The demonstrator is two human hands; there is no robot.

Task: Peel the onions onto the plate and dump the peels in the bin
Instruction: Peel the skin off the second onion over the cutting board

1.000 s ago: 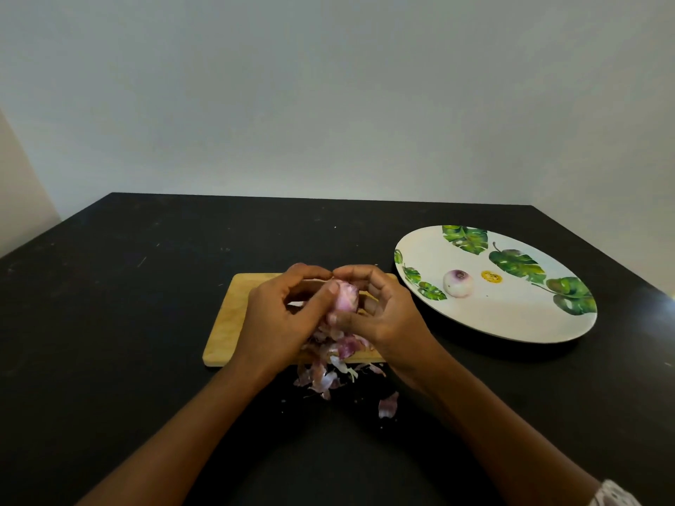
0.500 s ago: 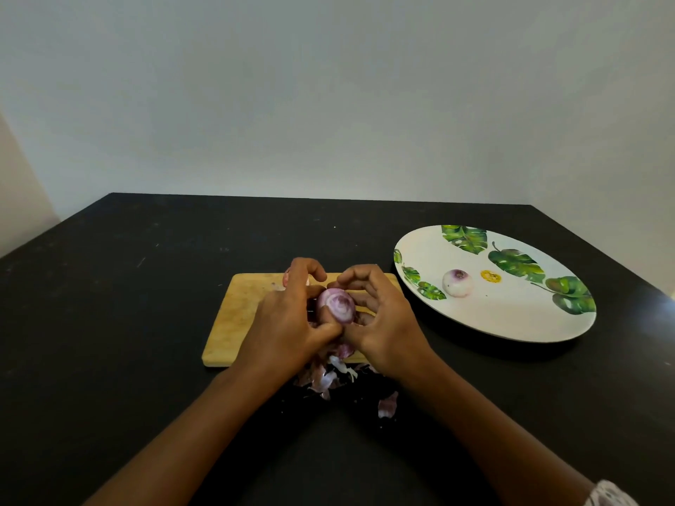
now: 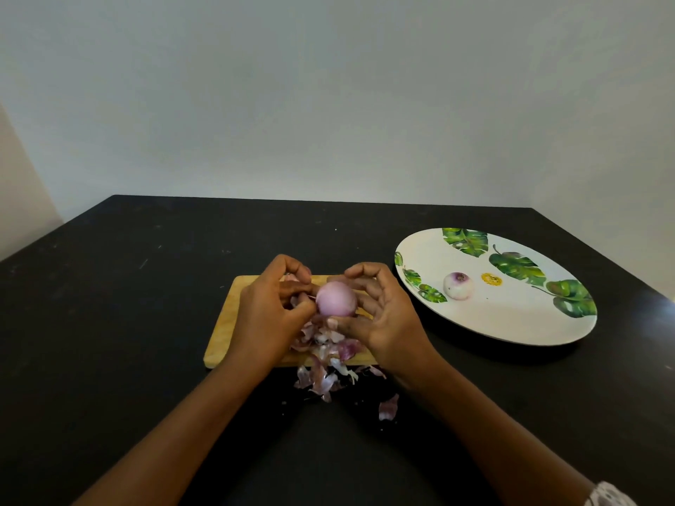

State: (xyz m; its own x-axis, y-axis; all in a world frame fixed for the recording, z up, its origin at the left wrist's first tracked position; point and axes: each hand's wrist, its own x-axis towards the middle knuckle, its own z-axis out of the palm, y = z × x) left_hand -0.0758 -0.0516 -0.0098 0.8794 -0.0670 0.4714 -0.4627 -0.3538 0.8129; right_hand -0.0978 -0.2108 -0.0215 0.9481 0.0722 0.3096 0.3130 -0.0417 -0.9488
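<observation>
A pale purple onion (image 3: 335, 298) is held above the wooden cutting board (image 3: 231, 315). My right hand (image 3: 383, 315) grips it from the right and below. My left hand (image 3: 270, 308) pinches a strip of skin at the onion's left side. A heap of purple peels (image 3: 328, 356) lies on the board's near edge and spills onto the table. One peeled onion (image 3: 458, 285) rests on the white plate with green leaves (image 3: 511, 323) at the right. No bin is in view.
The black table (image 3: 128, 323) stretches left and towards me, with a loose peel (image 3: 388, 407) lying apart from the heap. A grey wall stands behind the table's far edge.
The onion has been turned in my hands, from showing its cut end to showing its smooth side. My left hand has shifted slightly left, pulling skin away.
</observation>
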